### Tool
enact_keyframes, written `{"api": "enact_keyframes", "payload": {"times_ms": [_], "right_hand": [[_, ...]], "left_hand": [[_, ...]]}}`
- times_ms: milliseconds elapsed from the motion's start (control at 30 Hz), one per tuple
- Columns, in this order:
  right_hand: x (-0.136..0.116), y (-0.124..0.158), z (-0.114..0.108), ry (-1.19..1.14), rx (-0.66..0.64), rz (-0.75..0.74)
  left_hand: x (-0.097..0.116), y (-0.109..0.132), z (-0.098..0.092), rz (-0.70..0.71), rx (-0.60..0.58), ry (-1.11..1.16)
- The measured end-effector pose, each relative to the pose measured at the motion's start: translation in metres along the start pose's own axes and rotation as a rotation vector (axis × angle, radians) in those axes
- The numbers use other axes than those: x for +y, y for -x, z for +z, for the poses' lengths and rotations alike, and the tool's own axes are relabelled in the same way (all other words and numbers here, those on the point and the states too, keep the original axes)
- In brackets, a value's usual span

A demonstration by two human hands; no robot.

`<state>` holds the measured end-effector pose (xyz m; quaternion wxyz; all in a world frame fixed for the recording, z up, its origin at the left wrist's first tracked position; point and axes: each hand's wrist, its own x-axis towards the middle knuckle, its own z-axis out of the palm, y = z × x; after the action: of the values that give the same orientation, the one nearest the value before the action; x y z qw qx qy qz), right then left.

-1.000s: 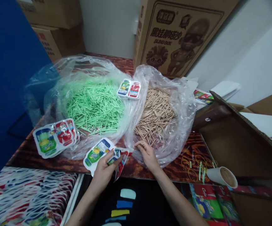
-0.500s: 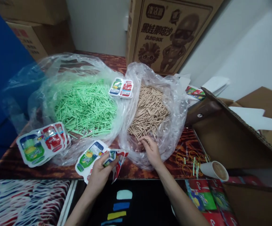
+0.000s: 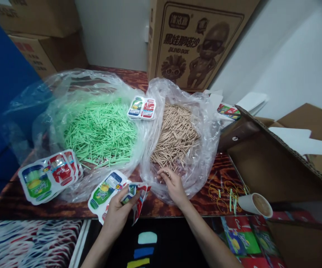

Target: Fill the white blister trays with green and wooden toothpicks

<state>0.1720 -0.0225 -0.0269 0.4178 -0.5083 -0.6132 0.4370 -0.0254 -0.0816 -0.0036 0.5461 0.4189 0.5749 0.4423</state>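
My left hand is closed on a printed packet with green Sprite and red Cola pictures, its right part folded up between thumb and fingers. At the front of the clear plastic bag of thin brown sticks, my right hand pinches a small bundle of brown sticks, their ends showing at the fingertips. Left of that bag, another clear bag holds many pale green sticks. A small stack of similar printed packets lies at the left, partly on the plastic.
One more printed packet lies between the bags. On the right are rubber bands, loose green sticks, a paper cup and an open carton. A tall cardboard box stands behind. Stacked packets sit below the table edge.
My right hand has shifted slightly left, towards the packet, with the brown sticks between its fingers. My left hand keeps the packet in place. The whole view has tilted a little.
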Motion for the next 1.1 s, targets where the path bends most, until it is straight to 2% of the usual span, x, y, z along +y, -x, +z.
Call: {"api": "enact_keyframes", "payload": {"times_ms": [200,533,933,1100], "right_hand": [[0.000,0.000,0.003,-0.009,-0.011,-0.011],[-0.001,0.001,0.007,-0.036,-0.023,0.012],[0.004,0.006,0.007,-0.056,-0.021,0.043],[0.008,-0.003,-0.008,-0.160,0.028,0.123]], "left_hand": [[-0.008,-0.004,-0.002,0.014,-0.026,0.008],[0.000,0.000,0.001,0.029,0.000,-0.020],[-0.005,0.001,0.008,-0.045,-0.020,-0.005],[-0.007,-0.001,0.005,-0.028,-0.029,-0.005]]}}
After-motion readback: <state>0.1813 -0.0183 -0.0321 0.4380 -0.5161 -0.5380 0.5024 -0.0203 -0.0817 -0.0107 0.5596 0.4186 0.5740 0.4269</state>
